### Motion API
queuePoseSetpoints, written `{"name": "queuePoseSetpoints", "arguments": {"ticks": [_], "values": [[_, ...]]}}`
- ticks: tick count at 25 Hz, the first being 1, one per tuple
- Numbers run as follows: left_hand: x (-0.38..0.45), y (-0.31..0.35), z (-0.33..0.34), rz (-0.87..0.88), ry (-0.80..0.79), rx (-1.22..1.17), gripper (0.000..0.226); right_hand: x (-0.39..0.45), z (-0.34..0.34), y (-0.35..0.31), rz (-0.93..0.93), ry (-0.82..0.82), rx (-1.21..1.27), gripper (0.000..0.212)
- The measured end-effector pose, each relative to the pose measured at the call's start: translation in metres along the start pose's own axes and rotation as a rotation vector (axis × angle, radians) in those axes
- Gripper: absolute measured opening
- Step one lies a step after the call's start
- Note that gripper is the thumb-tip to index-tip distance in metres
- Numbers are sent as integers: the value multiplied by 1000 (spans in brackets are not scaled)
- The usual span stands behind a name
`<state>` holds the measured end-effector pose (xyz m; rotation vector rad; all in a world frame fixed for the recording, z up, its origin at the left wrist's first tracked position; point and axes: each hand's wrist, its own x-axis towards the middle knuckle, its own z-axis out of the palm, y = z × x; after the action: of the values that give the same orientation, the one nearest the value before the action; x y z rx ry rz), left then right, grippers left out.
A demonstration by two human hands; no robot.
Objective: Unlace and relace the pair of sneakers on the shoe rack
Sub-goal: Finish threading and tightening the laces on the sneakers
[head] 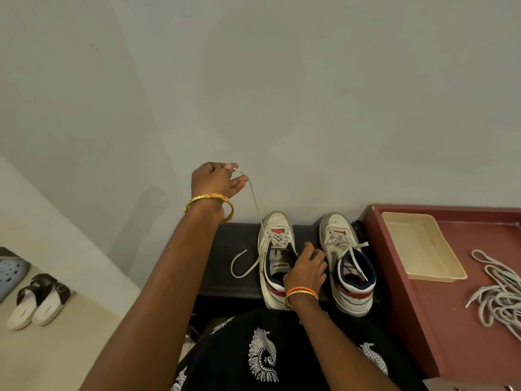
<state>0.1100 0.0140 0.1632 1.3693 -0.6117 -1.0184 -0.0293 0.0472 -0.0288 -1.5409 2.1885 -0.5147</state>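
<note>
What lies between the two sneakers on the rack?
In the head view, the right hand sits between the left sneaker and right sneaker, above the dark rack.

loose laces (499,300) cut off right

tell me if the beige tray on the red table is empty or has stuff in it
Empty. The shallow beige plastic tray shows only its bare bottom; the loose grey laces lie outside it, on the red table.

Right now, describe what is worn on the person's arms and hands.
Both forearms are bare, with no sleeves. The left wrist wears a gold bangle. The right wrist wears an orange and yellow thread band beside a thin gold bangle. No gloves or rings show.
</note>
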Motion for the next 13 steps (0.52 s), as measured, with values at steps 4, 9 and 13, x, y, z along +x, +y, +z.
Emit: {"name": "queuePoseSetpoints", "arguments": {"ticks": [4, 9, 13], "values": [[-14, 4, -1, -59, 24, -174, 11, 3, 1, 2, 1, 9, 11, 76], [-7, -13, 0, -49, -7, -173, 21, 6, 10, 6, -13, 8, 55, 71], [15, -80, -5, -448, -178, 280, 20, 10, 16, 5, 15, -10, 140, 66]]}}
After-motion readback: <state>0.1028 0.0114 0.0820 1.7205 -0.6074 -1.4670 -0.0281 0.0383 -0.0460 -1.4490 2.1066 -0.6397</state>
